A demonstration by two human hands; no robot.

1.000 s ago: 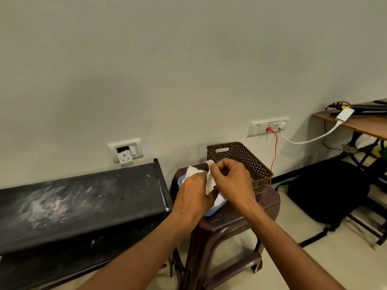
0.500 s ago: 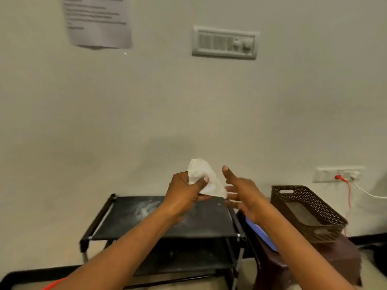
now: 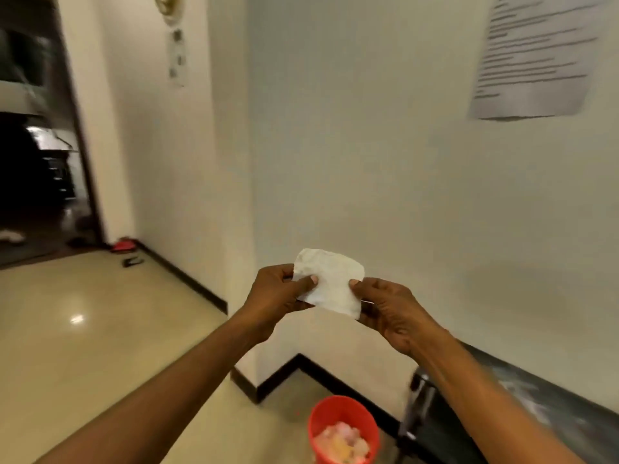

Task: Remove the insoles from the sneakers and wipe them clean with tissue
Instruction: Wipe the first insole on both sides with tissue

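A white tissue [image 3: 330, 283] is stretched flat in front of me at chest height, before a pale wall. My left hand [image 3: 278, 294] pinches its left edge between thumb and fingers. My right hand [image 3: 388, 309] pinches its right edge. No sneakers or insoles are in view.
A red bin [image 3: 341, 421] holding crumpled waste stands on the floor below my hands. A black shoe rack [image 3: 522, 406] runs along the wall at lower right. A wall corner juts out at centre. A dark doorway [image 3: 37, 162] opens at far left, with small items on the floor near it.
The view has swung left, from the stool and basket to the wall corner and red bin. The tissue, first pulled up with both hands, then bunched in the left, is now spread between both.
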